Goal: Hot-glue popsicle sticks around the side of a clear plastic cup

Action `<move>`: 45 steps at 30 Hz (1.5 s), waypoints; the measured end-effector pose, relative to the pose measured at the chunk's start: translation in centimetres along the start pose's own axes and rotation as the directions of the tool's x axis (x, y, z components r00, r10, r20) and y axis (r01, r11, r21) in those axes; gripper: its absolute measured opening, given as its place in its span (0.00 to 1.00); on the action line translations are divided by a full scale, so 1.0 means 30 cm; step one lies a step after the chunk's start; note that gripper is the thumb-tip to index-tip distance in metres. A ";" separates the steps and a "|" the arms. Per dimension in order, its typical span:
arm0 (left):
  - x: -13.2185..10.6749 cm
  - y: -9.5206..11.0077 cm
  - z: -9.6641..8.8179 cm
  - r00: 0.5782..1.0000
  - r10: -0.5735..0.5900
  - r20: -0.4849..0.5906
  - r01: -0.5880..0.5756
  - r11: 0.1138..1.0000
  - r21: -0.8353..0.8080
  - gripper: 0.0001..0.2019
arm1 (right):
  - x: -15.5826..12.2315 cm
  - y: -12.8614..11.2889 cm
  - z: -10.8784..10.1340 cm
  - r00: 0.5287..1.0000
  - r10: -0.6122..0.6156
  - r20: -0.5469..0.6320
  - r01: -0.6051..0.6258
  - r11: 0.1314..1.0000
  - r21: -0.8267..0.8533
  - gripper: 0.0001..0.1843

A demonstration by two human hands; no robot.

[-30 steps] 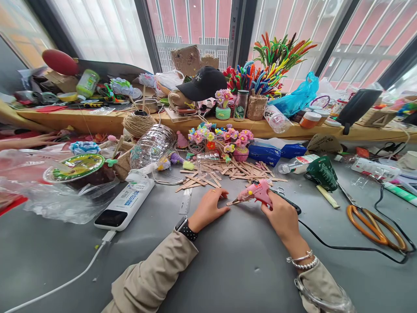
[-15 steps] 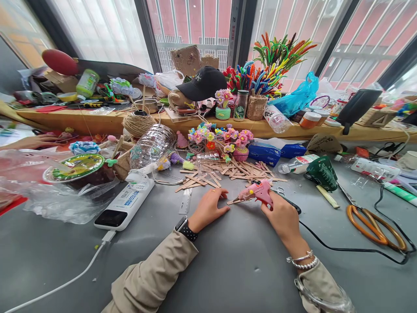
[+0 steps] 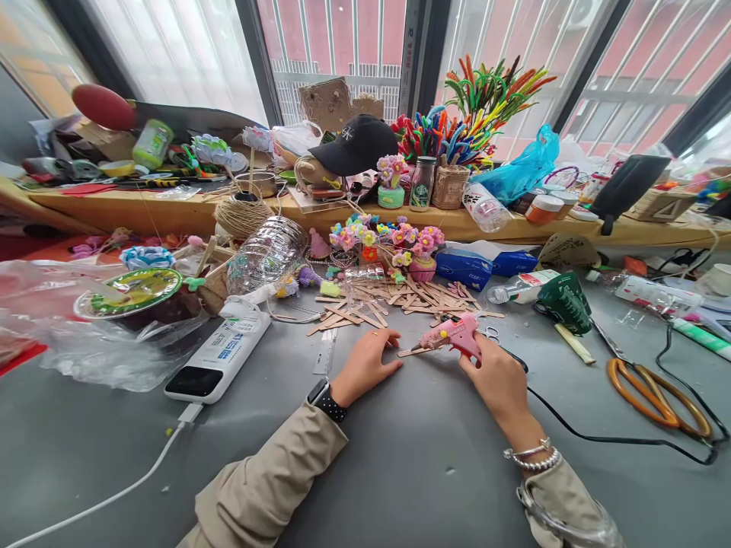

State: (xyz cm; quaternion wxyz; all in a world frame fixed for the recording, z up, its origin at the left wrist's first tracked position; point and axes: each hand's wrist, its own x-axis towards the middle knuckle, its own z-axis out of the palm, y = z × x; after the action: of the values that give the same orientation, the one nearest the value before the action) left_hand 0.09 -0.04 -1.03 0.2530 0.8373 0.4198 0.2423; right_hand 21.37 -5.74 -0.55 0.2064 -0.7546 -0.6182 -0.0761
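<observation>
A pink hot glue gun [image 3: 457, 335] is in my right hand [image 3: 494, 377], whose fingers wrap round its handle. Its nozzle points left, at the top of a wooden craft stick [image 3: 412, 352] lying on the grey table. Whether the tip touches the wood, I cannot tell. My left hand [image 3: 368, 365] rests on the table by the stick's left end, thumb and fingers apart and nothing gripped. Just beyond both hands spreads a pile of craft sticks [image 3: 422, 295]. A clear ruler [image 3: 325, 352] lies to the left of my left hand.
Orange-handled scissors [image 3: 643, 392] and the gun's black cord [image 3: 605, 437] lie at right. On the left are a white power bank [image 3: 220, 358] with a cable and a lidded tub [image 3: 137, 297] amid plastic film. Pipe-cleaner flowers [image 3: 419, 240] and blue packets [image 3: 464, 269] stand behind the sticks.
The glue gun has shifted slightly rightward along the stick with my right hand. My left hand has stayed put. Another person's hand at the far left has gone from view.
</observation>
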 end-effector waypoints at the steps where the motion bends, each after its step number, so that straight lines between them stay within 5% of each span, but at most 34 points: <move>1: 0.000 0.001 0.000 1.000 0.000 0.000 0.000 1.000 0.000 0.17 | 0.000 0.001 0.000 1.000 -0.001 -0.004 0.001 1.000 -0.003 0.15; 45: 0.002 0.010 -0.010 1.000 -0.005 0.013 0.005 1.000 0.007 0.16 | 0.004 0.015 -0.004 0.999 -0.008 -0.034 0.007 1.000 -0.024 0.17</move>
State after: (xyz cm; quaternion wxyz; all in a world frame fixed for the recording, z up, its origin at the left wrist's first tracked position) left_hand 0.11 -0.08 -0.60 0.2532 0.8387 0.4210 0.2349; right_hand 21.85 -5.74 -0.50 0.2078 -0.7532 -0.6165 -0.0972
